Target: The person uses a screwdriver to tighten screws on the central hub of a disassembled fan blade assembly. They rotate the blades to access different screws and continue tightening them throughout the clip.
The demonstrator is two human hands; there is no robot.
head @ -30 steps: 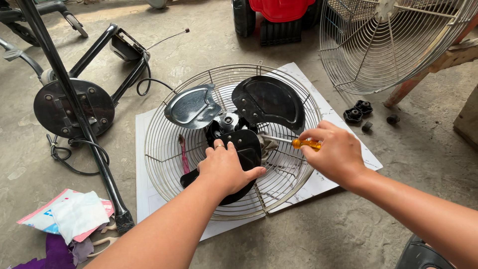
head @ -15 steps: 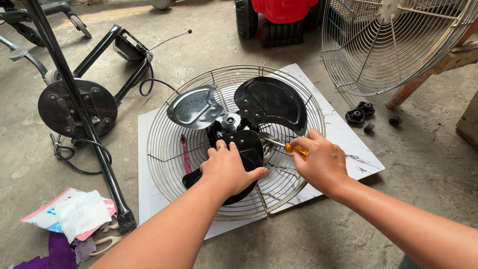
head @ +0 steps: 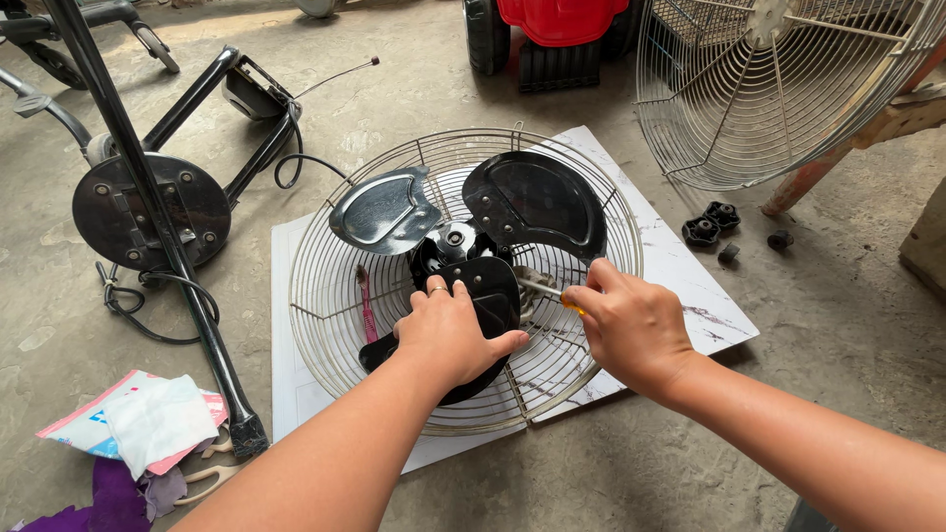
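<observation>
The left hand (head: 448, 330) is laid flat, fingers spread, on the near black blade (head: 483, 296) of the fan; nothing is clasped in it, and a ring is worn on one finger. The right hand (head: 631, 325) is closed around a screwdriver (head: 552, 293), of which only a bit of orange handle and the metal shaft are seen; the tip is pointed at the hub (head: 455, 241), where it passes out of clear sight among the wires.

The hub is taken as landmark. Two more blades are spread from it: a shiny one (head: 384, 209) to its left and a dull black one (head: 537, 202) to its right and beyond. All three are carried inside a round wire guard (head: 325, 296), which is centred on the hub and lies on its back. A pink tool (head: 367, 310) is seen under the wires, left of the hub. Under the guard a white marbled board (head: 690, 286) is laid on the concrete floor (head: 394, 99).

Right of the hub, off the board, small black knobs (head: 711, 222) are scattered. Further right and beyond, a second guard (head: 788, 89) is propped upright. Left of the hub a black stand (head: 148, 207) with a round plate is lying, with a cord (head: 148, 315) coiled beside it. Near left of the hub, rags and paper (head: 138, 424) are heaped. Straight beyond the hub a red and black object (head: 557, 30) is seen, cut by the frame's edge.
</observation>
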